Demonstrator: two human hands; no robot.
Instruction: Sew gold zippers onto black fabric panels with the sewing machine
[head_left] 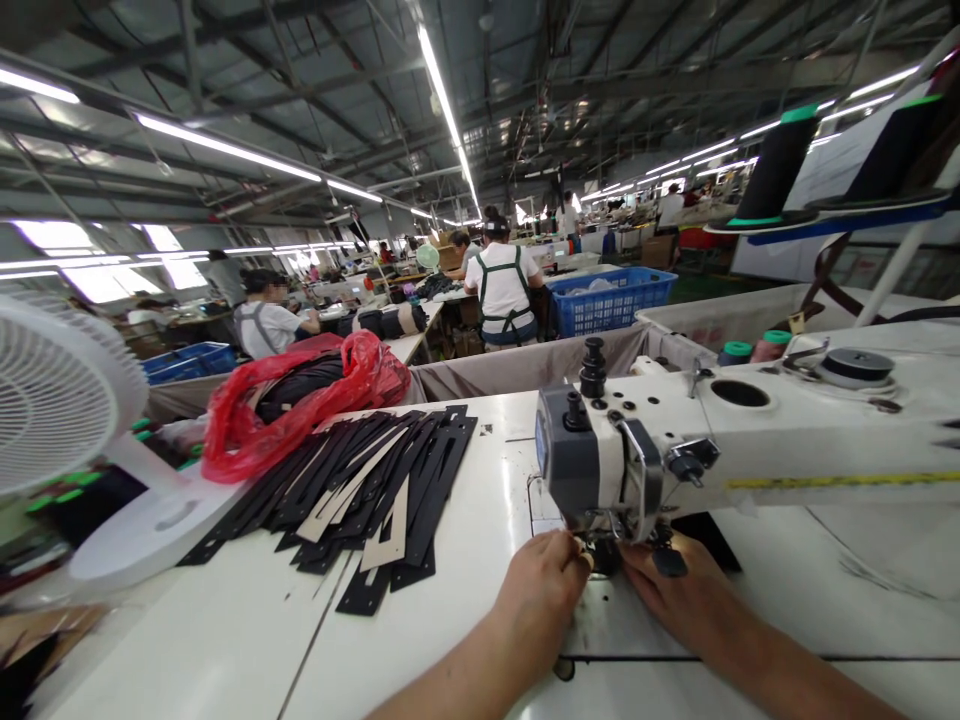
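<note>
My left hand is closed, fingertips pinched together just left of the needle area of a white sewing machine. A bit of something pale shows at those fingertips, too small to name. My right hand lies to the right of the needle, its fingers pointing in under the machine head. A dark knob and the presser parts cover most of those fingers. Behind the right hand a flat black piece lies on the machine bed. Whether either hand touches that piece is hidden.
Left on the white table lies a fanned pile of black and beige slotted strips. A red plastic bag and a white fan stand beyond. Thread cones rise at right. Co-workers sit behind, near a blue crate.
</note>
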